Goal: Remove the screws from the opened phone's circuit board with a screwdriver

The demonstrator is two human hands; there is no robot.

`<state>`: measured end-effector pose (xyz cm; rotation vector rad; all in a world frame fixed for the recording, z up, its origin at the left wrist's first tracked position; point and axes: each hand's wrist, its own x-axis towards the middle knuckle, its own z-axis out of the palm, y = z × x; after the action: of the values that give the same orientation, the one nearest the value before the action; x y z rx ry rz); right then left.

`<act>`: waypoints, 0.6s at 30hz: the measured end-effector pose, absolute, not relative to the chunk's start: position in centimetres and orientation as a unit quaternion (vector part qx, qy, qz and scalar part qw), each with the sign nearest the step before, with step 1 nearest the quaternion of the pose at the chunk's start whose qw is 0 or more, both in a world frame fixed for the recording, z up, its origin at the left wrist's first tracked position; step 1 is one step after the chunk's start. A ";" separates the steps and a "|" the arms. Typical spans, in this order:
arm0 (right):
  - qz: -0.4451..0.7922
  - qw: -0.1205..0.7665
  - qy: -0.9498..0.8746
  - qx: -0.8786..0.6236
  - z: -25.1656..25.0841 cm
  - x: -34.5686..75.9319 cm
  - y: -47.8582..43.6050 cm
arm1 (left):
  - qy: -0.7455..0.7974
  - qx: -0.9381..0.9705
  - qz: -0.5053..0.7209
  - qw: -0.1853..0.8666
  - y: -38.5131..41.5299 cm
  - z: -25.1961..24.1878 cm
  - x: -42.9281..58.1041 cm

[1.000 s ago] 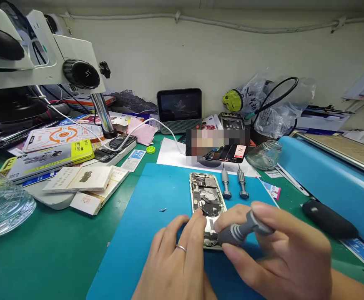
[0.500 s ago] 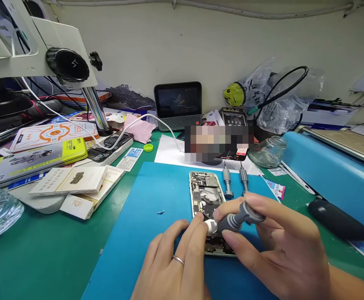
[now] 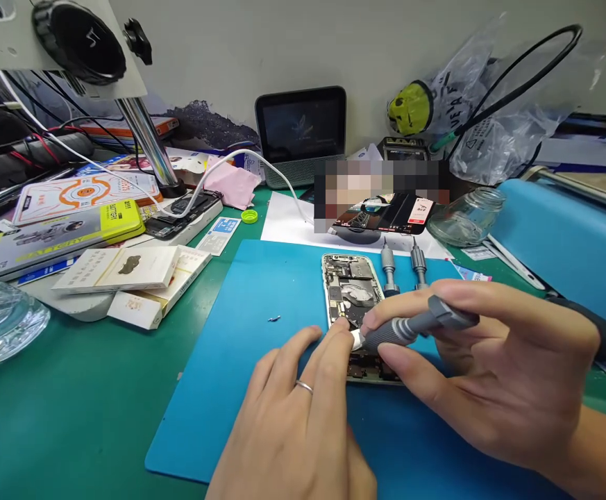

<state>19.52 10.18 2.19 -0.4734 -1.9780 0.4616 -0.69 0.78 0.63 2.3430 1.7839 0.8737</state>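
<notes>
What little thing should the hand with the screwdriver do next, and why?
Probably turn the screwdriver gently in place. The right hand pinches it with its tip down on the opened phone, and the left hand rests its fingers beside the tip, steadying the phone on the blue mat.

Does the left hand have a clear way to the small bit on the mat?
Likely yes: the left hand holds nothing, its fingertips just resting on the phone, and the bit lies on open mat beside it, nothing between.

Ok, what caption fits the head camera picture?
Right hand holds a screwdriver to an opened phone on a blue mat; left hand touches it.
</notes>
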 end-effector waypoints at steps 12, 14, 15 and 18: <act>0.169 0.489 -0.841 -0.159 3.3 19.1 10.5 | 0.583 0.752 0.306 0.037 0.8 -0.4 -0.4; 0.172 0.491 -0.840 -0.157 3.4 19.0 10.6 | 0.579 0.754 0.307 0.036 0.8 -0.4 -0.4; 0.173 0.491 -0.840 -0.156 3.4 18.9 10.7 | 0.578 0.755 0.307 0.035 0.8 -0.4 -0.4; 0.171 0.492 -0.840 -0.155 3.4 18.8 10.8 | 0.580 0.755 0.305 0.036 0.8 -0.3 -0.4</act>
<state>18.83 10.80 3.38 -0.3765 -2.0377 0.4153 -0.42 0.77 -0.33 2.3182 1.7811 0.9365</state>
